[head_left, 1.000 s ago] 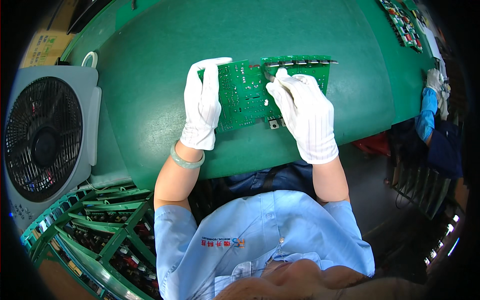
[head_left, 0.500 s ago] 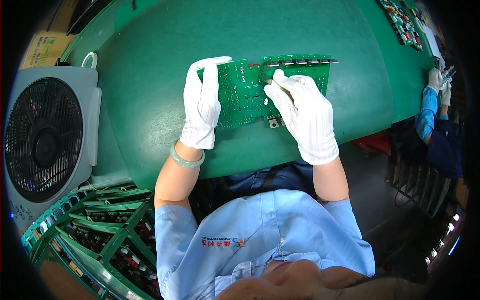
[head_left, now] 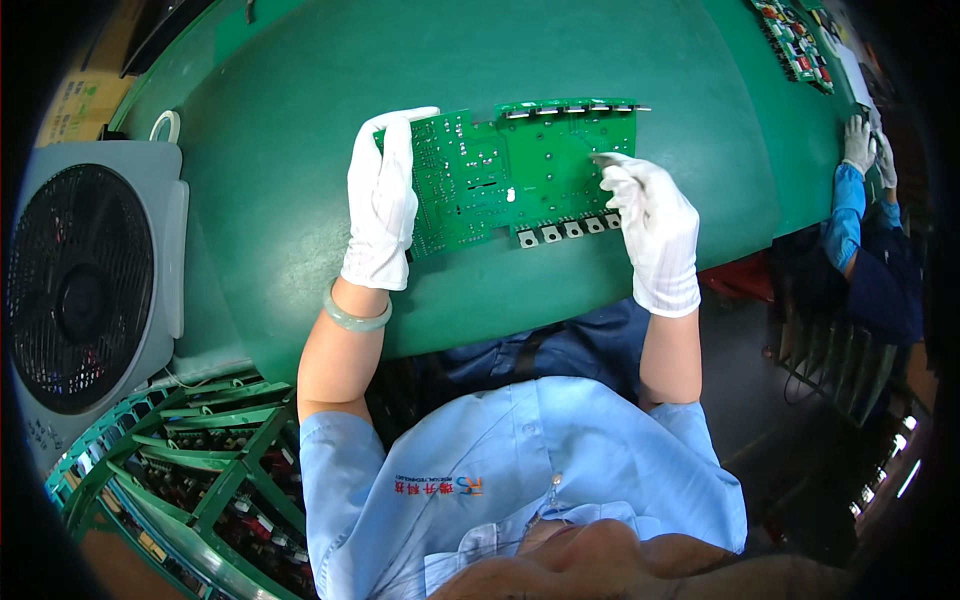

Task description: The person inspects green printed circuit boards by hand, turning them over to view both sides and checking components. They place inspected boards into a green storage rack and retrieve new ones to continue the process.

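Observation:
My left hand (head_left: 382, 205), in a white glove, is closed on the left edge of a green circuit board (head_left: 540, 180), with its fingertips partly hidden. The board's solder side faces up, tilted a little above the table. A row of black components lines its far edge, and several metal-tabbed transistors (head_left: 572, 230) stick out along the near edge. My right hand (head_left: 655, 230), also gloved, is at the board's right side with its fingers pinched. A thin dark tip (head_left: 604, 158) pokes out from that pinch over the board; most of the tool is hidden in the glove.
Beneath the board lies a green table mat (head_left: 300, 130). A grey box fan (head_left: 90, 270) stands at left, above green racks of boards (head_left: 215, 450). At far right, a co-worker's gloved hands (head_left: 862, 145) are near another populated board (head_left: 795, 45).
My right hand has moved right, from the board's middle to its right side, uncovering the near row of transistors. The board and my left hand have shifted slightly left.

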A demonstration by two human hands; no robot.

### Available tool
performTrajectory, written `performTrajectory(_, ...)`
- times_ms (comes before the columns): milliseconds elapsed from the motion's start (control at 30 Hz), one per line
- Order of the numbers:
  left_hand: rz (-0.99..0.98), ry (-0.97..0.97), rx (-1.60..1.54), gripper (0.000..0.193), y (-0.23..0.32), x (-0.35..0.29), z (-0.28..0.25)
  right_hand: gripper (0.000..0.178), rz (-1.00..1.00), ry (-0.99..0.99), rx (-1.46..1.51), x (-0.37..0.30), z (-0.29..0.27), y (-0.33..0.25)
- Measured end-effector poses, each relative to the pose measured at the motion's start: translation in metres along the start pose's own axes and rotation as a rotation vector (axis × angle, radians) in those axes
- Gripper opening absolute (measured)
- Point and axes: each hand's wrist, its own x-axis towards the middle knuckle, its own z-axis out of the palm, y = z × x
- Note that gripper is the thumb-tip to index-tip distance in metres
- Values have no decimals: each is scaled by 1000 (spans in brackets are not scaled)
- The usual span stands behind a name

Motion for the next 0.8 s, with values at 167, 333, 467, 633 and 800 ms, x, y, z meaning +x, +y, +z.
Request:
performTrajectory(167,26,0,41,32,2,-2,0,18,649,120,450,1,-14,2)
performTrajectory(333,85,-41,9,28,4,-1,-1,29,604,254,566,16,-22,12)
performTrajectory(467,293,-249,-206,22,3,0,-5,40,577,150,694,25,-34,4)
performTrajectory(633,355,-481,-211,18,9,-1,-20,45,535,5,796,15,-47,-10)
performTrajectory(800,375,-499,-236,42,10,-5,-17,45,375,91,666,-2,-48,-9)
